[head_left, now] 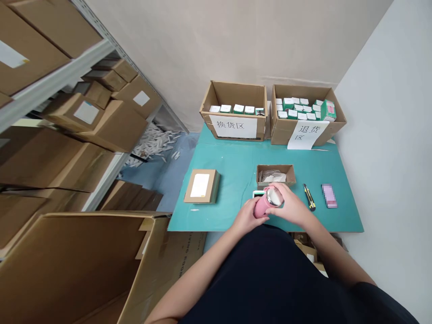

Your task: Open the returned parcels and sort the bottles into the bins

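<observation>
Both my hands hold a pink bottle-shaped item [261, 208] with a shiny silver end [273, 196] over the near edge of the green table [232, 166]. My left hand [246, 217] is wrapped round its pink body. My right hand [290, 206] grips the silver end. A small white and green box [258, 193] lies just behind the hands. A small open carton [275, 175] with paper inside sits beyond that.
A closed parcel with a white label [201, 186], a yellow utility knife [309, 197] and a phone [329, 195] lie on the table. Two labelled cartons [234, 110] [305, 114] of small boxes stand at the back. Shelves of cartons [67, 112] stand left; a large open carton [84, 265] is near.
</observation>
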`<state>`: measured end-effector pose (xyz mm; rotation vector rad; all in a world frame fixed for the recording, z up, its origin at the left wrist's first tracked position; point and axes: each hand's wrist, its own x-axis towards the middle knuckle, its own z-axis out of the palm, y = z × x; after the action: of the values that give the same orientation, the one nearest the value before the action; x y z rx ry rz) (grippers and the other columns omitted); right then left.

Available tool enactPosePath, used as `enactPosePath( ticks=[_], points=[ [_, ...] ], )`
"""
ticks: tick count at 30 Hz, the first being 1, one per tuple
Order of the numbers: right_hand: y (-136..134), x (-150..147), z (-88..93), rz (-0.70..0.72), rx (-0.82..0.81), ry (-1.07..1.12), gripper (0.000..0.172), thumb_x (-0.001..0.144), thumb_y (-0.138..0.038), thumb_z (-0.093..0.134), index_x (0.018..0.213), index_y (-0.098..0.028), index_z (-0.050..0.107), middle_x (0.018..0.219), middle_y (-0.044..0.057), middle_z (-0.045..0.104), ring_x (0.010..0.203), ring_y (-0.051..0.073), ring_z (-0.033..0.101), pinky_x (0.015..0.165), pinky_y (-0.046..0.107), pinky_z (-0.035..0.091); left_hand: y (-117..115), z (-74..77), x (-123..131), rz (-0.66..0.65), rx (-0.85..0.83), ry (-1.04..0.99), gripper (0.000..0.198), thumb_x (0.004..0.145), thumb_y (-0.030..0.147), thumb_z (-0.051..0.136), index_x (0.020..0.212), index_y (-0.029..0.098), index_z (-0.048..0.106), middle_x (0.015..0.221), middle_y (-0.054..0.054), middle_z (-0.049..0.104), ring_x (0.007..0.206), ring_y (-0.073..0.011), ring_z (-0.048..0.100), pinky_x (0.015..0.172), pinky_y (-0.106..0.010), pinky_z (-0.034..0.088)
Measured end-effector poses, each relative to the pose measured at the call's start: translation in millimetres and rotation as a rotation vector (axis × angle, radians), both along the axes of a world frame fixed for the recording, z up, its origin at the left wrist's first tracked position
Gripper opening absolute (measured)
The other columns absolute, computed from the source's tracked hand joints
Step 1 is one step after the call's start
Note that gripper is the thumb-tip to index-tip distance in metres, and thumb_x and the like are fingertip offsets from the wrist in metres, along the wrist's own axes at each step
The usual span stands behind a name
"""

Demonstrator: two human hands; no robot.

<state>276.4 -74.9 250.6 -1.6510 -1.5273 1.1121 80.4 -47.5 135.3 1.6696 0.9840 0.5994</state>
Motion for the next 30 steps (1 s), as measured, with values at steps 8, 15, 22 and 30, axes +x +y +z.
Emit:
enactPosePath(
  ticks=[8,15,22,30],
  points=[
    [-41.7,-1.1,-18.4,-0.047,-0.043,-0.177,0.050,0.077,-0.031,0.073,0.123,-0.029,0.055,0.128,0.006,0.066,0.114,0.028,0.065,0.096,0.044,0.051,6.1,-39.6,-20.2,0.142,0.061,0.070,0.048,0.087,0.054,0.066,0.123,0.023,0.064,0.122,-0.012,0.064,0.112,-0.0280,0.061,0.102,-0.045,0.046],
    [-40.1,-0.7,-23.1,0.008,0.007,-0.242,0.046,0.078,-0.030,0.070,0.121,-0.029,0.054,0.126,0.008,0.065,0.114,0.030,0.065,0.094,0.045,0.052,40.1,-66.9,2.9,0.210,-0.092,0.343,0.081,0.077,0.054,0.075,0.146,0.021,0.049,0.132,-0.016,0.059,0.104,-0.0283,0.064,0.088,-0.037,0.050],
    [-17.5,-4.9,-35.4,-0.017,0.066,-0.247,0.050,0.076,-0.032,0.072,0.122,-0.028,0.054,0.128,0.009,0.063,0.113,0.030,0.064,0.092,0.045,0.053,66.7,-79.7,14.8,0.096,-0.096,0.328,0.030,0.083,0.024,0.064,0.112,0.022,0.073,0.098,-0.007,0.073,0.091,-0.0236,0.066,0.083,-0.031,0.049],
    [1.1,-2.1,-54.7,0.035,0.099,-0.296,0.051,0.076,-0.028,0.073,0.122,-0.027,0.054,0.127,0.010,0.063,0.117,0.031,0.063,0.096,0.047,0.053,72.1,-95.8,9.5,0.104,-0.096,0.249,0.027,0.088,0.023,0.058,0.106,0.020,0.078,0.098,-0.006,0.077,0.092,-0.0227,0.067,0.084,-0.030,0.049]
  ],
)
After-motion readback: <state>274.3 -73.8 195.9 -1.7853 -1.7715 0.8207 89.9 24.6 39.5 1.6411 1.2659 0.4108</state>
